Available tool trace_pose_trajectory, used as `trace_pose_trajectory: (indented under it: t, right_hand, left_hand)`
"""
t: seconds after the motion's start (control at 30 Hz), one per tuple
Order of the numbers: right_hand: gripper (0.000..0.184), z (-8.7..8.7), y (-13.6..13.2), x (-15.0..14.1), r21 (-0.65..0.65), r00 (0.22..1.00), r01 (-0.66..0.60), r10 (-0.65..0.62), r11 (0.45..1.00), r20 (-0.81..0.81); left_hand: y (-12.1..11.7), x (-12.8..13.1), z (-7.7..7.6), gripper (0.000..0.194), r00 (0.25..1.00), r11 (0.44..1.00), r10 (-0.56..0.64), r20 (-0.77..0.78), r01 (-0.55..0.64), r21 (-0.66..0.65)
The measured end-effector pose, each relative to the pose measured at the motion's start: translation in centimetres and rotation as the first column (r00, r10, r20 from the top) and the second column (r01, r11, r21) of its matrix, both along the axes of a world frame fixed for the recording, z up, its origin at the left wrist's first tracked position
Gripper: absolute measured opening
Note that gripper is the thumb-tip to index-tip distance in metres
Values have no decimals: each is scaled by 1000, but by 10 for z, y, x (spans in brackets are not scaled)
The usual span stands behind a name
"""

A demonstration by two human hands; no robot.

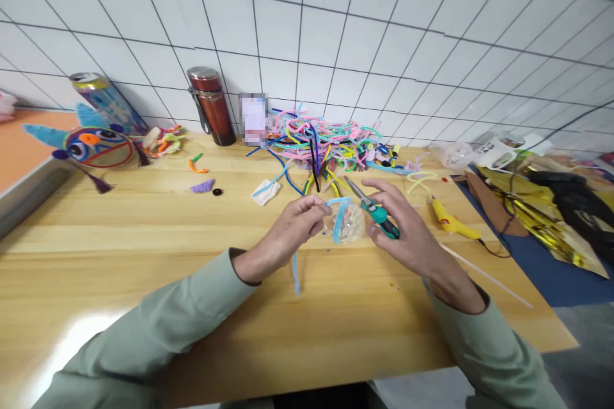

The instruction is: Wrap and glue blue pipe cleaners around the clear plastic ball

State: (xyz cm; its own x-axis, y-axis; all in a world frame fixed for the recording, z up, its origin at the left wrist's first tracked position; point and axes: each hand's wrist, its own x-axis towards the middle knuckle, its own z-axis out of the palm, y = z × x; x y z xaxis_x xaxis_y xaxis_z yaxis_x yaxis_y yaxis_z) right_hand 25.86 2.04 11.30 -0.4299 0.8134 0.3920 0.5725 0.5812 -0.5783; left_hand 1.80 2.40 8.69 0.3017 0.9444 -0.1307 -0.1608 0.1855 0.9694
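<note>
My left hand [292, 227] pinches a light blue pipe cleaner [295, 268] that wraps over a small clear ball [349, 222] with coloured bits inside; its loose end hangs down to the wooden table [144, 249]. My right hand [407, 230] grips green-handled pliers [377, 211], whose metal jaws point up and left, and its fingers also touch the right side of the ball. Both hands hover just above the table, close together.
A heap of coloured pipe cleaners [330, 140] lies behind the hands. A yellow glue gun [451, 222] lies to the right. A red flask [211, 105], a can [103, 99] and a pipe-cleaner face craft [98, 147] stand at the back left. Gold foil [542, 217] lies at right.
</note>
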Motion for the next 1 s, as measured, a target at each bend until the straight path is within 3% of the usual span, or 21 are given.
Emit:
trace_pose_trajectory:
  t: [0.1, 0.23, 0.37, 0.5, 0.6, 0.77, 0.87, 1.0]
  right_hand:
    - [29, -20, 6, 8, -15, 990, 140, -141, 990, -26]
    - [16, -32, 12, 26, -230, 942, 316, -333, 920, -38]
    - [24, -37, 17, 35, -465, 925, 285, -368, 838, -96]
    - [42, -54, 19, 28, -641, 893, 201, -408, 741, -192]
    - [49, -66, 27, 19, -650, 848, 220, -472, 727, -241]
    - [49, -79, 56, -11, -611, 805, 218, -495, 761, -329]
    - [49, -86, 67, -27, -647, 790, 169, -494, 744, -362]
    - [51, -79, 64, -28, -657, 777, 153, -500, 739, -382]
  left_hand:
    - [8, -4, -4, 25, 996, 995, 89, 16, -89, -34]
    - [13, -6, -16, 31, 987, 983, 160, 4, -159, -94]
    - [7, 2, -36, 40, 983, 979, 181, -24, -183, -88]
    - [0, 13, -56, 51, 998, 995, 55, 6, -54, -82]
    - [3, 14, -63, 49, 1000, 998, 24, 18, -23, -50]
    - [26, -2, -63, 48, 991, 992, 122, 52, -123, 21]
    - [41, -14, -63, 43, 986, 984, 166, 27, -168, 59]
    - [49, -23, -57, 30, 954, 954, 298, -28, -296, 51]
